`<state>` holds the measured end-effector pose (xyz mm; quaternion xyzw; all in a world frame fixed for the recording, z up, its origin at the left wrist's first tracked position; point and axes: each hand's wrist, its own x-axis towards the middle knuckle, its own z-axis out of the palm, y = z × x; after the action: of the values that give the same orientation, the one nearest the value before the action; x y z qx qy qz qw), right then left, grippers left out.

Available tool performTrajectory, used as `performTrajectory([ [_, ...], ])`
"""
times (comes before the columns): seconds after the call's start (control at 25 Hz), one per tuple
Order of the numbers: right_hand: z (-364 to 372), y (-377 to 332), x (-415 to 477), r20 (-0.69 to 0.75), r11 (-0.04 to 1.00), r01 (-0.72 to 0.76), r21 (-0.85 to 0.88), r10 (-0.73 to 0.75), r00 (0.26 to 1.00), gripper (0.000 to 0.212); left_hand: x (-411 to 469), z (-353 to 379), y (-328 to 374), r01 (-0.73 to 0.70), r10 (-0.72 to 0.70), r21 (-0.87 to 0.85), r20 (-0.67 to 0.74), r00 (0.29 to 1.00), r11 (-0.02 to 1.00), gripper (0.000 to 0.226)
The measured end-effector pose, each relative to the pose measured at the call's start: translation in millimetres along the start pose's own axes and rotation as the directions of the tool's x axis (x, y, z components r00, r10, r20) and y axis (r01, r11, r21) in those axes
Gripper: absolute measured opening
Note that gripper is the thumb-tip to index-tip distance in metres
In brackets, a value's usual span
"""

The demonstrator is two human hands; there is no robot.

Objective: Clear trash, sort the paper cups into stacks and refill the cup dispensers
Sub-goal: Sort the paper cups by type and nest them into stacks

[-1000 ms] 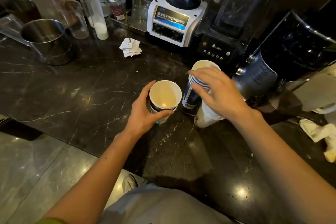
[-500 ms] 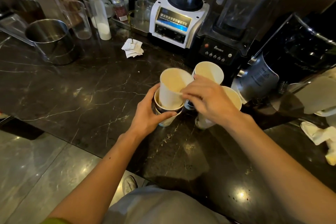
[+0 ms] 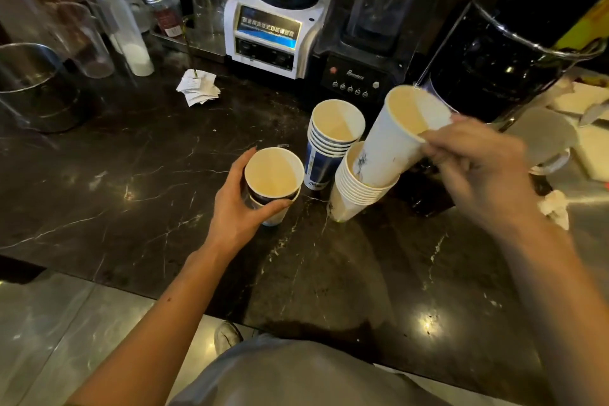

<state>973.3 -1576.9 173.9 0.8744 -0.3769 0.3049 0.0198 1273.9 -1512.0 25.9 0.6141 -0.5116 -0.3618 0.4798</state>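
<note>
My left hand grips a short stack of blue paper cups that stands on the dark marble counter. To its right stands a taller stack of blue cups. Beside that, a stack of white cups leans to the right. My right hand pinches the rim of a tall white cup, tilted, with its base inside the top of the white stack.
Crumpled paper slips lie at the back of the counter. Behind the cups stand a white blender and a black blender. Glass containers and a steel pot crowd the left. A crumpled tissue lies at the right.
My right hand has lifted the white cup out of the stack in my left hand and carried it right, into the top of the white stack. The left hand has held still.
</note>
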Motion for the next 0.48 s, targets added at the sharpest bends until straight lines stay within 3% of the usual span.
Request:
performTrajectory([
  [0.08, 24.5, 7.2, -11.7, 0.194, 1.000, -0.017, -0.004, 0.017, 0.981, 0.021, -0.4, 0.0, -0.3, 0.008, -0.008, -0.002, -0.002, 1.000, 1.000, 0.098],
  [0.2, 51.4, 3.6, -23.3, 0.469, 0.996, -0.084, -0.017, 0.082, 0.879, 0.025, -2.2, -1.4, -1.2, 0.043, -0.043, -0.010, 0.019, 0.999, 0.999, 0.104],
  [0.28, 53.0, -7.7, -17.5, 0.395, 0.995, -0.094, 0.014, 0.081, 0.915, 0.033, -5.2, -1.8, -4.0, 0.051, -0.050, -0.010, 0.043, 0.998, 0.999, 0.108],
  [0.36, 57.7, -28.1, -1.5, 0.282, 0.998, -0.009, 0.069, -0.011, 0.959, 0.038, -6.2, -0.7, -8.0, 0.062, -0.062, -0.010, 0.055, 0.997, 0.998, 0.105],
  [0.48, 93.5, -56.1, 22.9, 0.452, 0.982, 0.157, 0.101, -0.186, 0.873, 0.042, -5.5, 3.0, -9.0, 0.074, -0.074, -0.009, 0.036, 0.997, 0.997, 0.094],
])
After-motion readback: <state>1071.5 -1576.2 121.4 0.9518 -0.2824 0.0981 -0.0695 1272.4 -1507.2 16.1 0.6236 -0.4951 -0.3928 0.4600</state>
